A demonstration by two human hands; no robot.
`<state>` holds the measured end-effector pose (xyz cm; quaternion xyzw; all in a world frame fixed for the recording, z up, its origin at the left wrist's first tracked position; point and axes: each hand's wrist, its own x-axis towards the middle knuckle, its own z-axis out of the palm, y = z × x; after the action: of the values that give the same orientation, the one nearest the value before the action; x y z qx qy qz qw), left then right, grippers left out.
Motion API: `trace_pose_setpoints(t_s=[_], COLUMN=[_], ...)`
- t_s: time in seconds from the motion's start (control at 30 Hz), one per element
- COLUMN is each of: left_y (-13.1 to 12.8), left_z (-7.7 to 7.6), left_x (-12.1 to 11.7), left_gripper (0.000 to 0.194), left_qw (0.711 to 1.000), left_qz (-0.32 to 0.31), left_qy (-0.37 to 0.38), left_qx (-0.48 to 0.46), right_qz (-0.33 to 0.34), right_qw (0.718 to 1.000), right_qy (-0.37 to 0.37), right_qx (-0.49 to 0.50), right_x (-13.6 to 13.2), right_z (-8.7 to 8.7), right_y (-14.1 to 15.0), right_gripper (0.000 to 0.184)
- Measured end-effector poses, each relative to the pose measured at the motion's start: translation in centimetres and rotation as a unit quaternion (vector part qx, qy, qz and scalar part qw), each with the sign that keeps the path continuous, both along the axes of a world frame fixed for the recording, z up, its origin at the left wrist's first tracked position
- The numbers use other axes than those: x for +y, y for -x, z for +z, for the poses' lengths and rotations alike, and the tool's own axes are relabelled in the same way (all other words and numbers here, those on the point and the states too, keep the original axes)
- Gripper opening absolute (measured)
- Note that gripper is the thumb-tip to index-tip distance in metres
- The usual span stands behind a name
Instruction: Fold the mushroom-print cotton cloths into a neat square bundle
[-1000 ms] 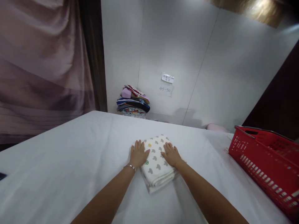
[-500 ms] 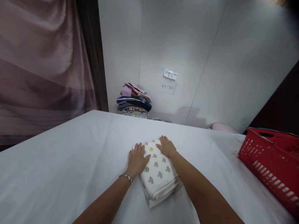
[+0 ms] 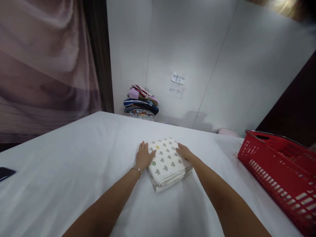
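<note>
A white cloth (image 3: 166, 161) with a grey mushroom print and a few yellow and green ones lies folded into a thick, near-square bundle on the white-covered table. Along its left edge is my left hand (image 3: 144, 158), thumb over the top layer and fingers stretched beside the fold. My right hand (image 3: 184, 152) grips the right edge, its fingertips on the upper right part of the print; some of its fingers are hard to make out. The layered folds face me at the near side.
On the right stands a red plastic basket (image 3: 276, 168) with a metal handle. A stack of folded clothes (image 3: 141, 102) sits beyond the far edge, near paper labels (image 3: 176, 85) on the wall. A dark flat object (image 3: 7, 173) lies at the left table edge.
The folded cloth has shifted away from me and looks wider. My hands have gone from lying flat on top to its left and right edges. The view has tilted slightly.
</note>
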<state>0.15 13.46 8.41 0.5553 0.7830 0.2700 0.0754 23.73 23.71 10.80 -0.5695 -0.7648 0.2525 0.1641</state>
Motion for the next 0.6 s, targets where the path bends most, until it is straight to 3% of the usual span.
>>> trace_pose_setpoints(t_s=[0.1, 0.17, 0.37, 0.47, 0.53, 0.6], left_y=[0.0, 0.0, 0.2, 1.2, 1.9, 2.1], left_z=[0.3, 0.4, 1.6, 2.6, 3.2, 3.7], left_x=[-0.4, -0.6, 1.7, 3.8, 4.6, 4.6], left_gripper=[0.069, 0.068, 0.062, 0.062, 0.058, 0.053], left_qw=[0.994, 0.990, 0.996, 0.997, 0.996, 0.997], left_qz=[0.077, 0.090, 0.023, -0.017, -0.037, -0.051], left_qy=[-0.008, 0.015, 0.022, 0.029, 0.046, 0.042], left_qx=[-0.079, -0.111, -0.088, -0.073, -0.061, -0.041], right_qz=[-0.019, -0.026, -0.036, -0.025, -0.048, -0.099], right_qw=[0.999, 0.998, 0.997, 0.986, 0.950, 0.903], right_qy=[0.021, 0.033, 0.059, 0.142, 0.223, 0.275], right_qx=[-0.036, -0.049, -0.037, 0.089, 0.215, 0.316], right_x=[-1.6, -2.2, -5.9, -9.6, -11.7, -13.0], right_z=[-0.6, -0.8, -1.4, -1.8, -1.9, -1.8], right_y=[-2.0, -2.8, -3.6, -3.8, -4.2, -4.7], right_gripper=[0.065, 0.067, 0.062, 0.074, 0.080, 0.073])
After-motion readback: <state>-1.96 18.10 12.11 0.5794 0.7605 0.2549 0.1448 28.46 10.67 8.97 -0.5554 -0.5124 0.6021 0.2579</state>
